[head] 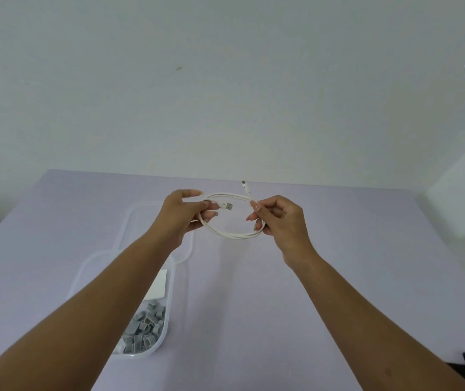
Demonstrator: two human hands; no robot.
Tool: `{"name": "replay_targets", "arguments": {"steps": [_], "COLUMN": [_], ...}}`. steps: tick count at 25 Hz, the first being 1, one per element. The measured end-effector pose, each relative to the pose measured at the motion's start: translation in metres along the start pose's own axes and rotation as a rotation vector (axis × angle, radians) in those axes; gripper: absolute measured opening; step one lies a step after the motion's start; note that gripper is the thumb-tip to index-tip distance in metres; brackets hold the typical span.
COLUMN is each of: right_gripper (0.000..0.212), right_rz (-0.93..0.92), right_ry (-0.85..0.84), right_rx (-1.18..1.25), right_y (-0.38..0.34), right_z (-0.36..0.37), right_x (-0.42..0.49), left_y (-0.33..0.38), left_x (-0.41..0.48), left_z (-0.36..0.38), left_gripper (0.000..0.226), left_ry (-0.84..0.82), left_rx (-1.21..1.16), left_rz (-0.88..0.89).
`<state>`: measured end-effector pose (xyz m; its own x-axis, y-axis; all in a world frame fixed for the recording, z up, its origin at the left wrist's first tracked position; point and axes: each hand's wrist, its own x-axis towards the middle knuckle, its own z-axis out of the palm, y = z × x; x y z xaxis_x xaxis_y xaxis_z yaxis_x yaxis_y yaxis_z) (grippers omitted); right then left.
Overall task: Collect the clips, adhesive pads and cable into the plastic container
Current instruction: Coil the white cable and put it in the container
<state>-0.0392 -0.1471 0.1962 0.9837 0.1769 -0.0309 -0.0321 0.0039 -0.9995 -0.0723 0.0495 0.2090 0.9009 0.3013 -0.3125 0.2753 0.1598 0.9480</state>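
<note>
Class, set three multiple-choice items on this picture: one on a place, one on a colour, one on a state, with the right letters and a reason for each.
1. Where do the grey clips lie?
A. in the plastic container
B. on the bare table
C. in the right hand

2. What colour is the cable?
A. black
B. white
C. grey

3. In what state is the cable?
A. stretched straight
B. coiled in a loop between both hands
C. lying in the container

Key: 1 A, the clips are heaped inside its walls. 2 B, the loop is white. 3 B, the left hand and the right hand each grip one side of the loop above the table.
</note>
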Motion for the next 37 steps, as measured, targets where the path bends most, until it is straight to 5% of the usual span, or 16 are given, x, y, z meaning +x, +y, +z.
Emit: {"name": "replay_targets", "arguments": {"steps": [4, 7, 15, 20, 23, 26, 32, 35, 37], "right_gripper": [0.015, 0.014, 0.014, 0.017, 0.015, 0.016, 0.005, 0.009, 0.009], "right_rz": [-0.019, -0.01, -0.049, 0.059, 0.151, 0.176, 0.394, 0.396, 0.244], "right_ry": [0.037, 0.02, 0.0, -0.117, -0.127, -0.188, -0.512, -0.521, -0.5], "right_rx": [-0.031, -0.042, -0.045, -0.125, -0.125, -0.149, -0.184, -0.373, -0.655], "right_y": [0.002, 0.002, 0.0, 0.003, 0.009, 0.019, 0.07, 0.099, 0.117], "right_z": [-0.004, -0.005, -0.005, 0.001, 0.015, 0.044, 0.14, 0.177, 0.197], "right_x": [0.003, 0.003, 0.004, 0.007, 0.011, 0.011, -0.011, -0.023, -0.027], "left_y": [0.002, 0.003, -0.017, -0.027, -0.027, -0.036, -0.075, -0.095, -0.11], "left_x": [0.003, 0.001, -0.001, -0.001, -0.006, -0.018, -0.043, -0.042, -0.031], "left_z": [-0.008, -0.01, -0.004, 0.002, -0.022, -0.064, -0.165, -0.193, -0.204], "left_gripper": [0.014, 0.013, 0.03, 0.025, 0.024, 0.026, 0.026, 0.021, 0.021], "left_ry": [-0.257, -0.284, -0.347, -0.087, -0.105, -0.122, 0.23, 0.289, 0.33], "left_rx": [-0.333, -0.495, -0.471, -0.587, -0.593, -0.468, -0.257, -0.02, 0.124], "left_rz": [-0.389, -0.401, -0.541, -0.404, -0.318, -0.26, -0.284, -0.279, -0.282]}}
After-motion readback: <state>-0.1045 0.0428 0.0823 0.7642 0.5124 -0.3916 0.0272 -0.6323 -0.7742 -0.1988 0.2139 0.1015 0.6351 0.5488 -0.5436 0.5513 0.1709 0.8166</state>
